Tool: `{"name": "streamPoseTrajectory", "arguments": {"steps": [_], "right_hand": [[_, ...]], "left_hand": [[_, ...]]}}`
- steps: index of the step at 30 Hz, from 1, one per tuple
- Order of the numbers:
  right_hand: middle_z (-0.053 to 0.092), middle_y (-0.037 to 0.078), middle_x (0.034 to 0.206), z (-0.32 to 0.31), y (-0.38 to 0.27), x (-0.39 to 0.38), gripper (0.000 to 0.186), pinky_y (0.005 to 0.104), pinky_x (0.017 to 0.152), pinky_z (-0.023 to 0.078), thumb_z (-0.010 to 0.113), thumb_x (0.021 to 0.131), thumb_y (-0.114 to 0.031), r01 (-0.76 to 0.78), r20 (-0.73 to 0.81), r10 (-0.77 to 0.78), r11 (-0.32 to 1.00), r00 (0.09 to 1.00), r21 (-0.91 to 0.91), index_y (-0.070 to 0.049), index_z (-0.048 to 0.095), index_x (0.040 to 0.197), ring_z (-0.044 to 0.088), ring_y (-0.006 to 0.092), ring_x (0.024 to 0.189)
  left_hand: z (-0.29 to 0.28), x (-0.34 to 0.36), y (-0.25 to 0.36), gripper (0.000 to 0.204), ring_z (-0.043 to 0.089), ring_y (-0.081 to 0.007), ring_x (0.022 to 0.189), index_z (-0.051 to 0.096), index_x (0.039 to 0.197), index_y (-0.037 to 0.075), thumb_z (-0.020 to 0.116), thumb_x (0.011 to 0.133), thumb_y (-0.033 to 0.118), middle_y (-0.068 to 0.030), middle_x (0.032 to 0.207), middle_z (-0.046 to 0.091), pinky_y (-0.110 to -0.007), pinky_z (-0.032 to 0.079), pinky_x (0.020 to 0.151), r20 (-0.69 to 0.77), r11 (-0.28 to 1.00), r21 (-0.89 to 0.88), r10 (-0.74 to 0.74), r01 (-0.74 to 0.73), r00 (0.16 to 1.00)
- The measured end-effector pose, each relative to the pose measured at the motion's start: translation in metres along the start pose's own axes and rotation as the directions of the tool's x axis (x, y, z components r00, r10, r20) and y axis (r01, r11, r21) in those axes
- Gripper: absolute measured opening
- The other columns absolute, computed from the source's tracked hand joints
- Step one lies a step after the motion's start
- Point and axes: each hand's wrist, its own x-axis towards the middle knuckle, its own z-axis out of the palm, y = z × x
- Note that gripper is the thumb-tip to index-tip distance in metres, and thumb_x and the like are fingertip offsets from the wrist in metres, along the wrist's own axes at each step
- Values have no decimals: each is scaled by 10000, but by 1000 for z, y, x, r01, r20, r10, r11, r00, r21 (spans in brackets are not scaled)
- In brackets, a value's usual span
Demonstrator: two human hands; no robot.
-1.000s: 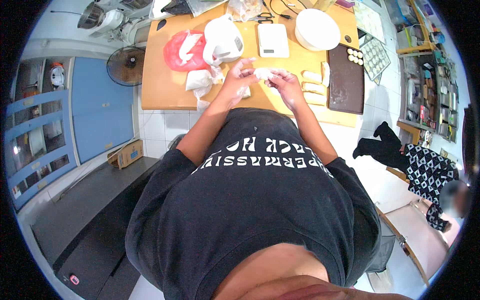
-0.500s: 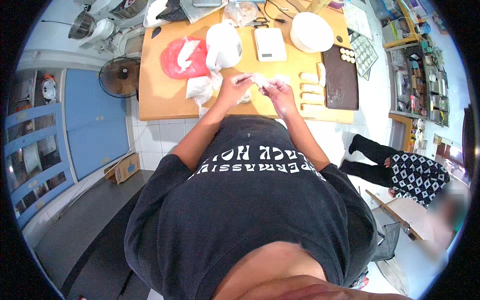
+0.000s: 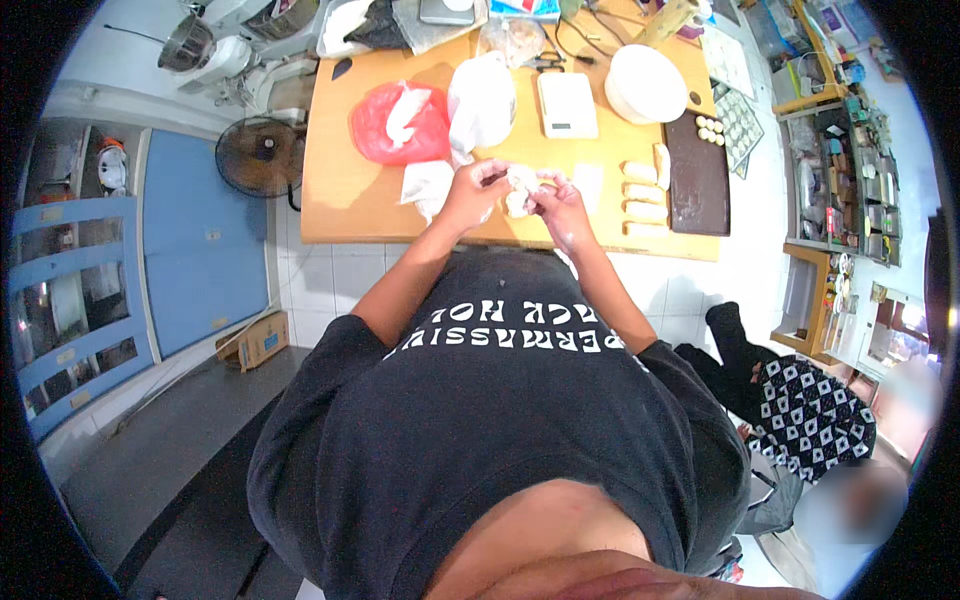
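My left hand [image 3: 472,195] and my right hand [image 3: 561,210], both dusted white, are closed on a pale lump of dough [image 3: 521,189] above the front of the wooden table [image 3: 335,220]. Right of them lie several pale dough logs [image 3: 642,211] beside a dark tray [image 3: 697,185] with several small dough balls [image 3: 711,133] at its back. Left of my left hand sit a white bag [image 3: 425,187] and a red plastic bag [image 3: 375,122]. A white appliance or bag [image 3: 483,100], a white scale [image 3: 566,100] and a white bowl [image 3: 640,80] stand farther back.
Scissors, cables [image 3: 590,35] and packets crowd the table's back. A fan [image 3: 255,155] and mixers [image 3: 200,45] stand at left, with blue cabinet doors [image 3: 200,240]. At lower right a person [image 3: 805,410] in a patterned top is close by. Shelves [image 3: 835,170] line the right.
My hands stay together on the dough, shifting slightly down with fingers repositioned around it. The view has moved a little. The person at right has moved downward in the picture.
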Motion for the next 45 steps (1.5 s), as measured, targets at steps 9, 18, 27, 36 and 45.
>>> {"name": "streamPoseTrajectory", "arguments": {"steps": [9,18,27,36,45], "right_hand": [[663,38,1003,31,1,2,349,283,802,541,646,971,-65,108,-58,-135,936,989,-335,1,623,1313,651,130,914],[713,98,989,34,1,15,267,304,856,558,781,885,-112,238,-28,-306,789,952,-567,41,683,1080,699,174,933],[721,107,1034,39,11,14,230,263,761,548,686,932,-9,155,-135,-209,931,969,-329,59,644,1147,674,124,864],[725,72,948,33,11,13,177,256,723,531,660,958,-76,15,-210,-82,953,974,-304,35,693,1092,659,112,780],[696,45,964,38,17,4,314,286,829,544,688,943,-57,224,-125,-341,812,932,-539,17,660,1246,668,136,916]], "left_hand": [[-15,-2,-1,312,623,-73,818,640,1218,-17,725,932,72,-46,967,711,-227,476,701,-172,972,-233,-48,7,984],[-21,6,-15,264,555,-76,745,652,1164,28,720,944,157,4,898,641,-232,456,658,-122,973,-200,-144,118,982],[-14,-15,9,196,626,-147,736,694,988,-4,744,896,162,-95,852,690,-308,497,675,-225,866,468,307,-173,925],[-14,-16,5,206,688,-215,754,715,998,-25,752,883,142,-136,880,722,-334,540,714,-148,829,497,374,-258,916],[-17,1,-10,199,602,-79,771,710,1023,-16,685,963,172,-21,870,685,-258,485,699,-172,995,92,-30,46,985]]}}
